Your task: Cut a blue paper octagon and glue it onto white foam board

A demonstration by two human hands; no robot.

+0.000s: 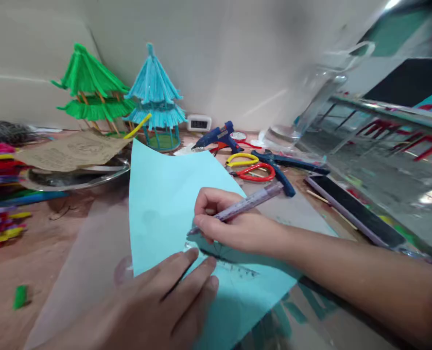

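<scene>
A pen (248,201) with a patterned light purple barrel is gripped in my right hand (233,223), its tip down near a sheet of light blue paper (164,194). My left hand (168,296) lies flat, fingers stretched out, over the lower part of the sheet. By its fingertips a clear ruler (237,268) with dark markings rests on the paper; my fingers touch its left end. Thin drawn lines show faintly close to the pen, partly covered by my right hand. The sheet's upper left edge curls up off the table.
Behind the paper lie a blue glue gun (216,136), red-and-yellow-handled scissors (254,171) and dark blue pliers (285,163). A phone (356,209) lies at right. Green (88,87) and blue (153,97) pavilion models stand at the back, near a metal bowl (80,182) and a small clock (198,123).
</scene>
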